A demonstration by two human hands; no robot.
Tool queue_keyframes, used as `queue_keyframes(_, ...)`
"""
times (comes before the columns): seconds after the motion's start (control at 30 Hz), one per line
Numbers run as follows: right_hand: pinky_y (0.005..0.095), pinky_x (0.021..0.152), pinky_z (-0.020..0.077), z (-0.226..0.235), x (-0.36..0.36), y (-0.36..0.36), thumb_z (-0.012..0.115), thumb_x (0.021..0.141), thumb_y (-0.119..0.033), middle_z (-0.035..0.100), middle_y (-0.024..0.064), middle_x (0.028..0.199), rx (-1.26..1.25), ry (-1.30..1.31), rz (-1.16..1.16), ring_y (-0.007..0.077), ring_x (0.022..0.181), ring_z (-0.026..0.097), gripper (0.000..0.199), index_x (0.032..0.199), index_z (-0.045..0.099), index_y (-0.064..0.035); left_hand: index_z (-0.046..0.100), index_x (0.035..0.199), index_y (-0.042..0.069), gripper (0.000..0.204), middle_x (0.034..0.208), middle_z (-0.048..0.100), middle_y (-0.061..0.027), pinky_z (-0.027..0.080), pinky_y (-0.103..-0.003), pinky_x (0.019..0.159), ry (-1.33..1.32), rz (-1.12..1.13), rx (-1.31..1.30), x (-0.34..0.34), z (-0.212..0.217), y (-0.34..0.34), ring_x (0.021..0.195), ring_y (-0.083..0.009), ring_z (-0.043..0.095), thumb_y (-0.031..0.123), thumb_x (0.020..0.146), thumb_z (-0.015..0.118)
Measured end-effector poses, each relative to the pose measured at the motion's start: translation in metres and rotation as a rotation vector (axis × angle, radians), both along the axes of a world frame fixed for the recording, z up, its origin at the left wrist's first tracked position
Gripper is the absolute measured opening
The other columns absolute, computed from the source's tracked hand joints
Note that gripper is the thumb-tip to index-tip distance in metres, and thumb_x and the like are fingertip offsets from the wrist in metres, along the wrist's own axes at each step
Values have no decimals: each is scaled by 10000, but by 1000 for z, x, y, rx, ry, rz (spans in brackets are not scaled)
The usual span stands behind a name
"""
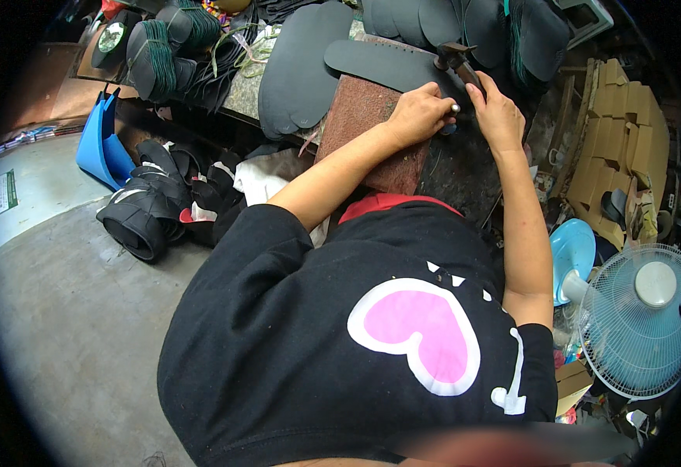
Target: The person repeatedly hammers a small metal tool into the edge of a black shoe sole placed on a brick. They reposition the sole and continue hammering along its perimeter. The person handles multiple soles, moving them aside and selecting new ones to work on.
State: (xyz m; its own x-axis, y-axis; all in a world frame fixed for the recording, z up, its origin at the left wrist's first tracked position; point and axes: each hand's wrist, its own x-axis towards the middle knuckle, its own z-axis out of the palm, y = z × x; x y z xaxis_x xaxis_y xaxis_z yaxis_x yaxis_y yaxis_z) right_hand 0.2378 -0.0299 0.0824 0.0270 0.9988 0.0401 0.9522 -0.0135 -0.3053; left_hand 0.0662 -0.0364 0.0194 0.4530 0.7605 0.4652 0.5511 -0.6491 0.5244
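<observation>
My right hand (498,117) is wrapped round the wooden handle of a hammer (456,56), its dark head raised above the work. Closed in a fist, my left hand (418,115) holds a short metal rod (455,109), whose round pale end shows beside the fingers; its kind is unclear. Left of the hammer lies a long dark grey shoe sole (372,64) with a row of small holes along its edge. It lies close to a worn reddish-brown block (362,117), which is under my left wrist. Larger dark grey sole pieces (298,74) lie farther left.
Bundles of soles tied with green cord (157,58) stand at the far left, and more soles (426,19) line the back. Black rolled pieces (150,202) and a blue holder (103,144) lie left. Right are cardboard boxes (617,140) and a standing fan (636,323).
</observation>
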Motion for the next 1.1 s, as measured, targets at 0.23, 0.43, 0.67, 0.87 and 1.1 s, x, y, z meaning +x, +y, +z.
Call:
queue_keyframes(0.23, 482, 746, 517, 5, -2, -2, 496, 943, -469, 697, 184, 898, -12, -25, 1, 391, 867, 671, 390, 1240, 583, -232, 648, 837, 89, 171, 750, 583, -79, 490, -390, 662, -216, 74, -83, -3, 12, -6, 774, -266, 578, 185, 743, 754)
queue_keyframes(0.43, 482, 759, 515, 5, -2, -2, 492, 946, -467, 700, 175, 914, -1, 2, 12, 389, 878, 670, 394, 1246, 578, -228, 628, 906, 44, 130, 775, 663, -73, 514, -300, 601, -590, 474, -105, -48, 9, 26, 669, -168, 638, 136, 850, 701)
queue_keyframes(0.67, 472, 805, 499, 3, 2, 0, 455, 949, -528, 690, 181, 986, -74, 4, -10, 393, 965, 646, 470, 1294, 555, -225, 604, 945, -29, 108, 828, 686, -85, 570, -247, 634, -707, 562, -320, -88, -9, 75, 703, -120, 672, 49, 886, 648)
queue_keyframes(0.87, 461, 821, 498, 10, -2, 1, 460, 943, -539, 690, 171, 1012, -97, 20, -37, 382, 983, 647, 477, 1294, 565, -234, 600, 944, -37, 134, 832, 688, -88, 570, -238, 624, -860, 556, -378, -88, -10, 77, 706, -116, 678, 66, 886, 663)
queue_keyframes(1.1, 419, 742, 519, 57, -27, 2, 553, 928, -461, 695, 167, 926, 145, 251, 39, 350, 872, 678, 369, 1221, 621, -247, 630, 916, -2, 96, 799, 702, -98, 549, -260, 638, -587, 498, -257, -95, -6, 74, 707, -145, 690, 85, 885, 659)
